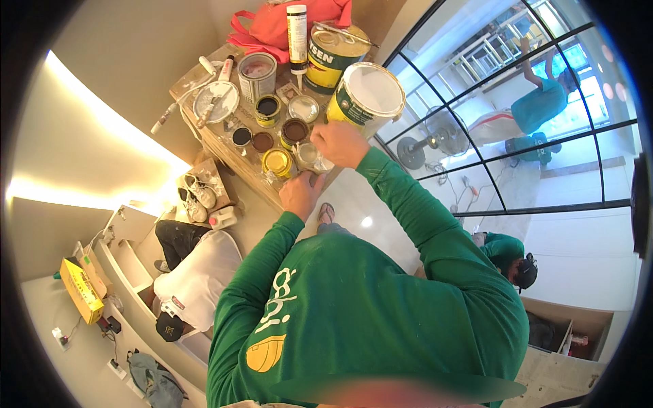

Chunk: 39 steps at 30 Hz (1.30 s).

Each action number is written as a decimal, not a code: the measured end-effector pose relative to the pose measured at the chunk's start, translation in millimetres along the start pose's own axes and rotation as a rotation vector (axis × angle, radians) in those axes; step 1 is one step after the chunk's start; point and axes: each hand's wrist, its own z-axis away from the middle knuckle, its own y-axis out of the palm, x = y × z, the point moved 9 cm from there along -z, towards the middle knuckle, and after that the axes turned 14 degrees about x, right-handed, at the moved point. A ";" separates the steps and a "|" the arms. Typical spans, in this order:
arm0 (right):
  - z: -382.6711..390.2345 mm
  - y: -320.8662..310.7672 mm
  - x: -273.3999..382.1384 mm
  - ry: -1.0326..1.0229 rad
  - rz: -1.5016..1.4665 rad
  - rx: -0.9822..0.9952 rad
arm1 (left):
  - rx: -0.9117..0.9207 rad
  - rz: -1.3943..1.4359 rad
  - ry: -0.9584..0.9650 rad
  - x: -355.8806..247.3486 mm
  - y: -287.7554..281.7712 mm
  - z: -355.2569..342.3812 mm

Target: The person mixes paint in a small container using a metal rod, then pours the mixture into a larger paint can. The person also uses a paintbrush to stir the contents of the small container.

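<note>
My right hand, fingers bent and pinched, is at a small pale translucent container at the table's front right; what it pinches is hidden. My left hand curls just below that container at the table edge, its grip unclear. Beside them are a yellow-lidded tin, open tins of brown and dark paint, and a large white-topped bucket.
The wooden table also holds cans, a sealant tube, a red bag and rollers. A white-shirted person bends at left, a green-sleeved person at right. Beyond black-framed glass are a fan and another person.
</note>
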 end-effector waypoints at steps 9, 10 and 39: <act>1.4 0.9 -1.7 -0.014 -0.080 0.036 | -0.019 0.031 0.094 -7.8 -7.9 8.2; 2.6 -2.6 -3.3 -0.020 -0.155 -0.004 | 0.003 0.033 0.101 -8.7 -8.1 10.4; -1.1 -4.3 0.2 -0.010 -0.080 0.000 | 1.118 0.366 -0.618 302.3 133.4 218.2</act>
